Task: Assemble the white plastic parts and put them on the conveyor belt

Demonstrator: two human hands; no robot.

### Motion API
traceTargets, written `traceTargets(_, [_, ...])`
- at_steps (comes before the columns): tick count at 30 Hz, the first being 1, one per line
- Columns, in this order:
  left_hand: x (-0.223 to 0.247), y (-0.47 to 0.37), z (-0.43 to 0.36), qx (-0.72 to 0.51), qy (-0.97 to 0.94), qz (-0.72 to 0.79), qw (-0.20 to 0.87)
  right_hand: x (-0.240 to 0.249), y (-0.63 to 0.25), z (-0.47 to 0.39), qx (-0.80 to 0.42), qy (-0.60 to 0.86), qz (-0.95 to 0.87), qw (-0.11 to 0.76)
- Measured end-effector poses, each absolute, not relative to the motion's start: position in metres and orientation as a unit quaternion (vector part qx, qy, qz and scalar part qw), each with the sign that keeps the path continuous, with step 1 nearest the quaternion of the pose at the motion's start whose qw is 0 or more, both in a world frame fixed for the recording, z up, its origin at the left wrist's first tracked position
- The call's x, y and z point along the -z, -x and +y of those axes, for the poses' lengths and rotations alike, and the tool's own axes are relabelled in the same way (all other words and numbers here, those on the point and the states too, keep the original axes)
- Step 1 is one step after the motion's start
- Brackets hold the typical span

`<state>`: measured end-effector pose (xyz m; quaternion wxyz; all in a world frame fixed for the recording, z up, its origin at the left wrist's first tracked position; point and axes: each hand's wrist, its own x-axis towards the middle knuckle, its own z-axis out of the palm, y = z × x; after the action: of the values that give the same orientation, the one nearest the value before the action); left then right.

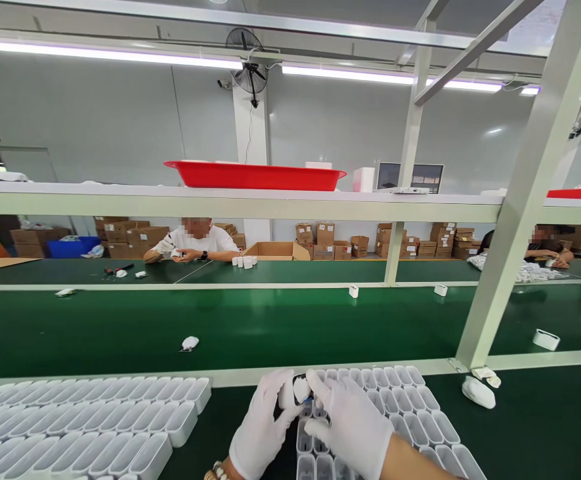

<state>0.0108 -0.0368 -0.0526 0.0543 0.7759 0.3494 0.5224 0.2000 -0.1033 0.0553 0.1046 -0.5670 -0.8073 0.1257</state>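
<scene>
My left hand (263, 423), in a white glove, is closed round a small white part (300, 389) with a dark edge. The thumb and fingers of my gloved right hand (347, 417) touch the same part from the right. Both hands are over the left edge of a block of white open-topped cases (413, 400) set in rows. Further left, more rows of white cases (140, 453) lie on the dark green bench. Inside the part, details are too small to make out.
Beyond the bench runs a green belt (270, 327) with a white piece (189, 343) and several small white cases. A slanted metal post (525, 187) stands at right, near a white lump (478, 392). A shelf holds a red tray (255, 176). People sit across.
</scene>
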Motion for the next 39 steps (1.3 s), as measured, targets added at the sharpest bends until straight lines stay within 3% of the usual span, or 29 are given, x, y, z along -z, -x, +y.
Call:
traceTargets(4, [0.053, -0.011, -0.037, -0.524, -0.775, 0.351, 0.042, -0.057, -0.197, -0.105, -0.122, 0.561, -0.817, 0.047])
traceTargets(10, [0.055, -0.011, -0.038, -0.525, -0.773, 0.354, 0.038, -0.057, -0.195, -0.107, -0.138, 0.551, -0.822, 0.047])
traceTargets(16, [0.052, -0.009, -0.038, -0.517, -0.774, 0.361, 0.057, -0.061, -0.192, -0.110, -0.145, 0.579, -0.802, -0.013])
traceTargets(19, [0.051, -0.011, -0.039, -0.517, -0.774, 0.362, 0.043, -0.058, -0.192, -0.110, -0.146, 0.570, -0.808, 0.026])
traceTargets(24, [0.046, -0.020, -0.050, -0.544, -0.773, 0.327, 0.001, -0.054, -0.188, -0.112, -0.156, 0.582, -0.761, 0.240])
traceTargets(26, [0.043, -0.024, -0.057, -0.540, -0.783, 0.309, 0.004, -0.053, -0.186, -0.113, -0.187, 0.591, -0.733, 0.280])
traceTargets(39, [0.040, -0.026, -0.065, -0.503, -0.793, 0.340, 0.053, -0.042, -0.188, -0.111, -0.209, 0.590, -0.730, 0.275])
